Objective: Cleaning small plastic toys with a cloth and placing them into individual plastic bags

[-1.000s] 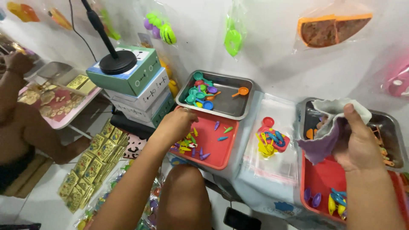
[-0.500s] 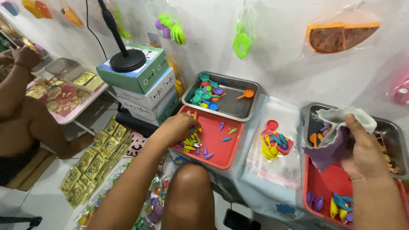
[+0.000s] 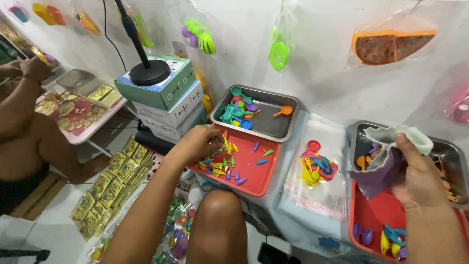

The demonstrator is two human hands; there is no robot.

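Observation:
My left hand (image 3: 198, 143) rests on the left side of a red tray (image 3: 261, 176), fingers curled over a pile of small coloured plastic toy pieces (image 3: 222, 164); what it grips is hidden. My right hand (image 3: 415, 171) holds a crumpled purple and grey cloth (image 3: 386, 156) above a second red tray (image 3: 376, 215) and a metal tray (image 3: 449, 151) at the right. Behind the left red tray stands a metal tray (image 3: 271, 124) with several tiny pans and spoons.
A clear bag with toy pieces (image 3: 315, 164) lies on a stack of clear bags between the trays. Stacked boxes (image 3: 166, 100) bear a black round stand. Another person's arm (image 3: 29, 117) is at the left by a pink table. Packets cover the floor (image 3: 112, 186). My knee (image 3: 222, 215) is below.
The view has shifted a little. My left hand stays over the toy pieces on the red tray, and my right hand keeps hold of the cloth.

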